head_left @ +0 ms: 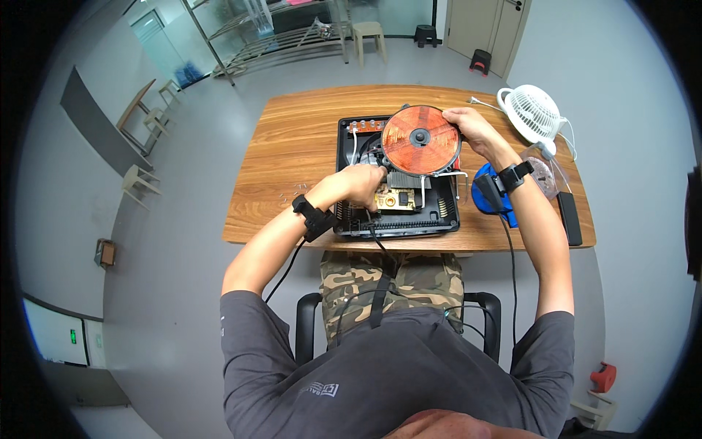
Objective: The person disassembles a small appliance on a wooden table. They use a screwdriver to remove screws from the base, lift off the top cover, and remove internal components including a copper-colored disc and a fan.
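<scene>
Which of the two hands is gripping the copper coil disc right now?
The right hand grips the copper coil disc at its right edge. The left hand is lower, inside the opened black casing.

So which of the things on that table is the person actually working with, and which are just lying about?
In use:
copper coil disc, held by the right hand
open black cooker housing
circuit board, by the left hand

Lying about:
white fan
blue round object
small screws

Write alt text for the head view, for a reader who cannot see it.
A seated person's right hand lifts a round copper coil disc above an opened black appliance casing on a wooden table, while the left hand reaches among its parts. A white fan lies nearby.
</scene>
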`<state>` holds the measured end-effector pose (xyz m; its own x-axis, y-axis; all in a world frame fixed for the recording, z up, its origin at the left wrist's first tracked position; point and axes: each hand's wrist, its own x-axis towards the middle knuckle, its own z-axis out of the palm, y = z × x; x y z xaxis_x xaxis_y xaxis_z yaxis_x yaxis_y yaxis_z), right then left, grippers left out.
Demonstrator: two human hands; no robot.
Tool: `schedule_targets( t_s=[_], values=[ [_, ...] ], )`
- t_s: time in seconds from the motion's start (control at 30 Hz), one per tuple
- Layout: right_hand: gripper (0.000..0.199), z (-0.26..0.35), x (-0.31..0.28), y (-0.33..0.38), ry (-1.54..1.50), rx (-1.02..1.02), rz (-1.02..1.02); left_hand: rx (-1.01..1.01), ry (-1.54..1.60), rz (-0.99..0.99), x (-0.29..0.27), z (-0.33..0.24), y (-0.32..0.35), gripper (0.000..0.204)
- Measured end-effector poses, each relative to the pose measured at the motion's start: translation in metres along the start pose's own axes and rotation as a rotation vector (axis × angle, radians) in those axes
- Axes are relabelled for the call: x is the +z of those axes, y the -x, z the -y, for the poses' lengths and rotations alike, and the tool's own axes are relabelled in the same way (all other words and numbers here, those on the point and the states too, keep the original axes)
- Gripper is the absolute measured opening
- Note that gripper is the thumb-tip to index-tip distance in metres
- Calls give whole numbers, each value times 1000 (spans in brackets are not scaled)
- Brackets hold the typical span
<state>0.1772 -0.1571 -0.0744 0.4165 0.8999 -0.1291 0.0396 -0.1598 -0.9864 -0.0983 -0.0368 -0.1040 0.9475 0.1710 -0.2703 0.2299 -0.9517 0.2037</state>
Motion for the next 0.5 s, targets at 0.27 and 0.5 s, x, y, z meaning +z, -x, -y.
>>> schedule_targets(
  t_s=[0.27,0.5],
  values=[
    [24,31,-11,17,-77,-26,-49,165,-23,-88,-24,-14,8,69],
    [23,58,-30,34,-60,-92,-36,275,64,-195,-28,-32,0,69]
  ],
)
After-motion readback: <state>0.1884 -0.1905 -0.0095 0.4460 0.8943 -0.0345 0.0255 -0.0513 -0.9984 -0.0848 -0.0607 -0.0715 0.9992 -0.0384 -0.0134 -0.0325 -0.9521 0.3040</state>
